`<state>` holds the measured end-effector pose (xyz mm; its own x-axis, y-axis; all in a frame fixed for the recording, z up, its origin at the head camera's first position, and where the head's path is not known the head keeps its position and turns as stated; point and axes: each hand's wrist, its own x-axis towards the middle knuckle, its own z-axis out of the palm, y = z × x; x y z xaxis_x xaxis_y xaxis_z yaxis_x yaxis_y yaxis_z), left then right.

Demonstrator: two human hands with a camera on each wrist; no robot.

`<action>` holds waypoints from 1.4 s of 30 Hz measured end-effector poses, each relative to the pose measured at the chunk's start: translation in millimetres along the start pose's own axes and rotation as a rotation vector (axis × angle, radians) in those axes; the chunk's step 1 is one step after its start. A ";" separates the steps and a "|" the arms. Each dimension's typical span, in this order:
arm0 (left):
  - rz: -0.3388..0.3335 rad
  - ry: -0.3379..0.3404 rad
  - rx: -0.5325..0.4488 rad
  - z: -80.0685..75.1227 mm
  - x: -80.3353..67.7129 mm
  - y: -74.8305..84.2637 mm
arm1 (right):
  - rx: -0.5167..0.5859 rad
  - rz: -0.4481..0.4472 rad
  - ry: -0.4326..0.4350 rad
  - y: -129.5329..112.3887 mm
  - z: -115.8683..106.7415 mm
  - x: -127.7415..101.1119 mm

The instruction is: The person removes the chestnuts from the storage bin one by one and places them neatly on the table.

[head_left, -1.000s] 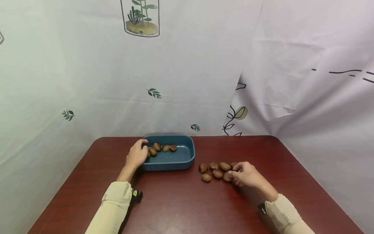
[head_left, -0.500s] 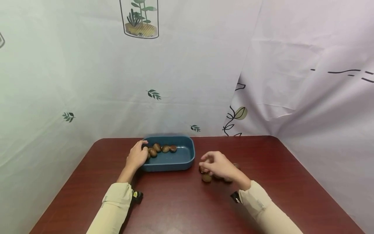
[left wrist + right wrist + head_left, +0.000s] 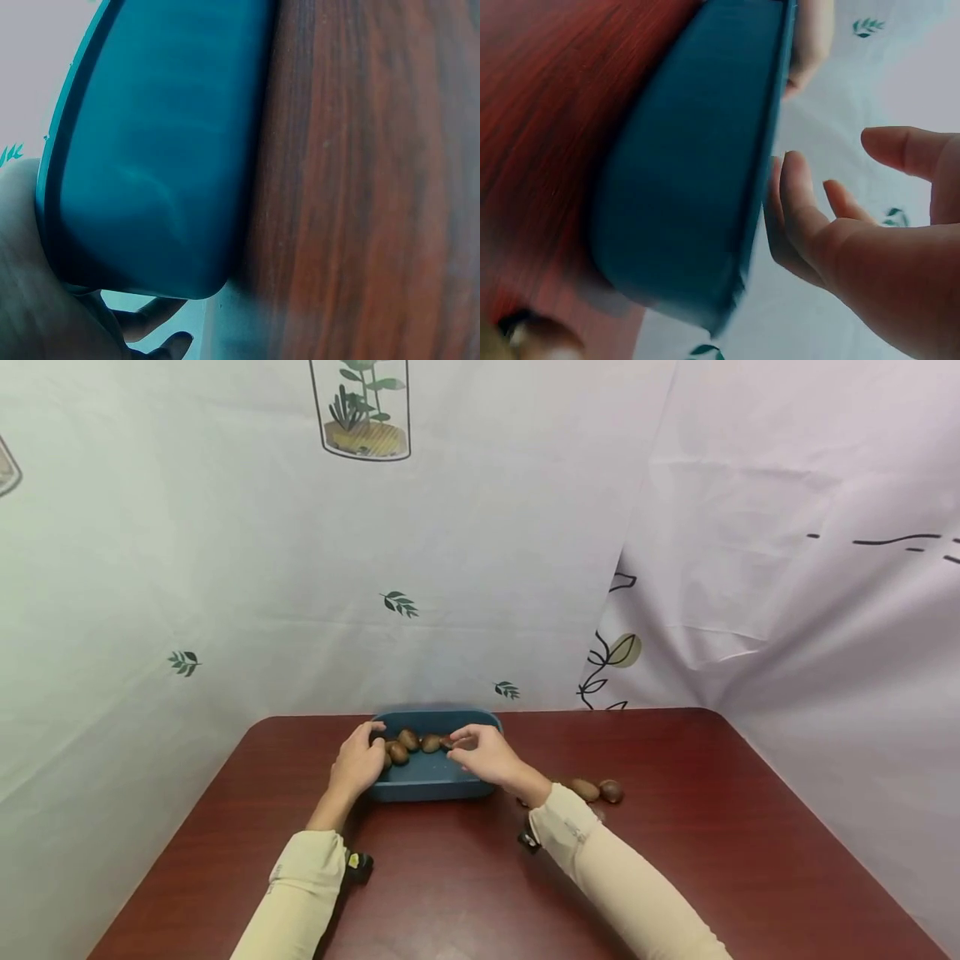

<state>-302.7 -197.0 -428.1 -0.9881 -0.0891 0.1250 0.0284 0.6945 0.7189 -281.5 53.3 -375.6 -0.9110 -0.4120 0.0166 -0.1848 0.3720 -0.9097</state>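
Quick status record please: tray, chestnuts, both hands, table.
tray: blue tray at far middle of the red-brown table
chestnuts in tray: a row along its far side
chestnuts on table: two visible, right of the tray
left hand: grips the tray's left end
right hand: over the tray, fingertips at the row's right end; grasp unclear

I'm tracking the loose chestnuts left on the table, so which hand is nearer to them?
Right. The right hand hovers over the blue tray, just left of the loose chestnuts; the left hand grips the tray's far left end.
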 end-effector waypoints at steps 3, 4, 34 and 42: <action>-0.004 -0.002 -0.004 1.7 -0.9 -0.2 | 0.018 0.069 -0.014 1.7 6.8 13.5; -0.006 -0.002 -0.004 2.2 -1.1 -0.2 | 0.022 0.088 -0.018 2.8 8.7 17.6; -0.006 0.013 -0.007 -0.7 1.2 2.9 | 0.516 0.433 0.051 32.7 26.6 75.0; -0.013 0.009 -0.006 0.7 1.3 1.3 | 0.406 0.392 0.030 37.9 31.0 75.5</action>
<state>-304.1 -195.6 -427.4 -0.9870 -0.1048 0.1216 0.0161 0.6889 0.7246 -345.9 10.5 -421.7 -0.8941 -0.2816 -0.3483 0.3207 0.1402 -0.9367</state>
